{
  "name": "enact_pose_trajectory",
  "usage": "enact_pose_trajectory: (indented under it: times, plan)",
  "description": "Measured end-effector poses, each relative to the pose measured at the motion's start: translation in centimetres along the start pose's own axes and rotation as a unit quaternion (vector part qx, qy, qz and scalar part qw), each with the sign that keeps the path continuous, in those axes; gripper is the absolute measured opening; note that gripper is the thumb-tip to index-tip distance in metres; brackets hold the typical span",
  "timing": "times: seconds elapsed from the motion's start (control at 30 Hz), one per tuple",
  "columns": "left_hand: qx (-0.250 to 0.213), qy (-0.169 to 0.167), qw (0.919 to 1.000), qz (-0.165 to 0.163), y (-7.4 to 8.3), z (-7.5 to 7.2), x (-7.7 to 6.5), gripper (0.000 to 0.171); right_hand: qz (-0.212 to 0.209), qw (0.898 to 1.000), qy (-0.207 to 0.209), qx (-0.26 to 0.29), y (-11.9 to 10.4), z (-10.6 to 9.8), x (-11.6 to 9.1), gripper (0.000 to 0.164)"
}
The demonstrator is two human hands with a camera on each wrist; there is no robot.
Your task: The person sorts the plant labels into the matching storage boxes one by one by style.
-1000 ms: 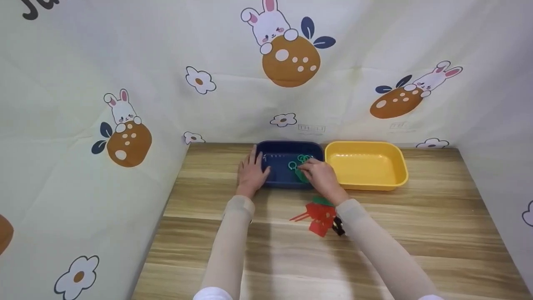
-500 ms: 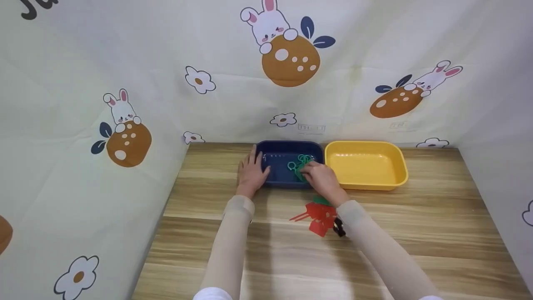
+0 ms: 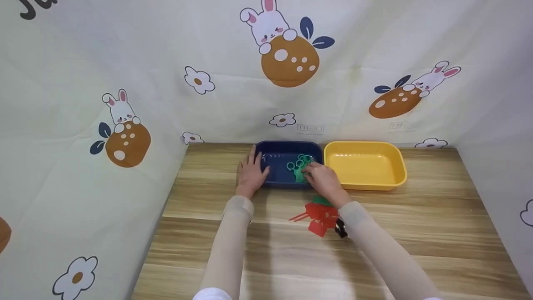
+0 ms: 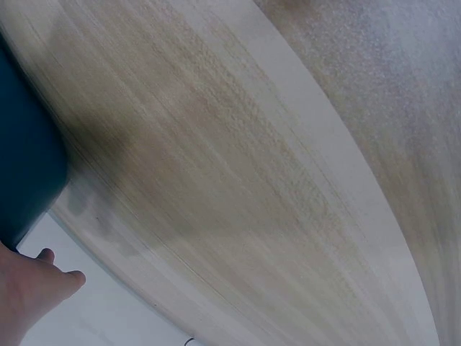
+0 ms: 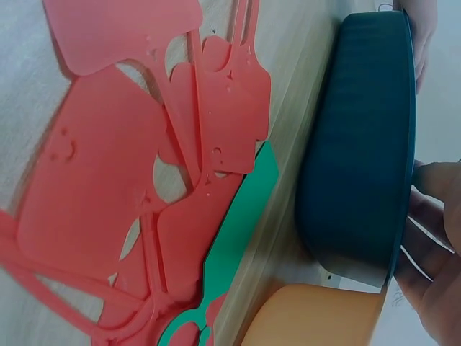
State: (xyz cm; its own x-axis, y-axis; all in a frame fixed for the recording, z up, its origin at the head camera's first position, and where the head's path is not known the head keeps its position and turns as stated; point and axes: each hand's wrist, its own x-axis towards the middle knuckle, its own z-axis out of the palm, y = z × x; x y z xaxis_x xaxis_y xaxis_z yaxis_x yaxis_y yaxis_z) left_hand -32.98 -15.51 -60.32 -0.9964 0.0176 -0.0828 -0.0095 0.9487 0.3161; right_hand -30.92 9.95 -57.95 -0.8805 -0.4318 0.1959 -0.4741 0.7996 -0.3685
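My left hand (image 3: 251,175) rests on the left end of the dark blue tray (image 3: 272,185), its fingers laid straight along the rim. Inside the tray's right part lie several flat green plastic pieces (image 3: 299,176) with ring-shaped ends. My right hand (image 3: 327,181) reaches over the front right rim, fingertips bent down at these green pieces. In the right wrist view its thumb (image 5: 434,180) and fingers dip behind the tray's rim, so I cannot tell whether they grip a piece. Below the right wrist, flat red plastic pieces (image 3: 318,227) lie in a pile with another green piece (image 5: 238,223).
A yellow tray (image 3: 364,186) stands right against the blue one. Small black pieces (image 3: 341,228) lie beside the red pile, partly under the right forearm. The wood-grain table (image 3: 200,233) is bounded by fabric walls (image 3: 349,100) printed with rabbits and flowers.
My right hand has drawn back slightly down and to the right at the green pieces, and more of them shows. My left hand has stayed at the tray's left end.
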Motion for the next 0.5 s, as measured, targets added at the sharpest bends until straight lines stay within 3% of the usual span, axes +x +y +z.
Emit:
enact_pose_trajectory:
  times: [0.2,0.5]
  plan:
    - [0.028,-0.001,0.9996,-0.001,-0.02,0.01,0.1,0.067,-0.002,1.0,-0.002,0.011,0.12,-0.3,-0.28,0.019]
    - [0.015,0.009,0.9998,0.006,0.03,-0.14,-0.09,0.067,-0.017,1.0,0.01,0.025,0.12,-0.92,-0.84,0.018]
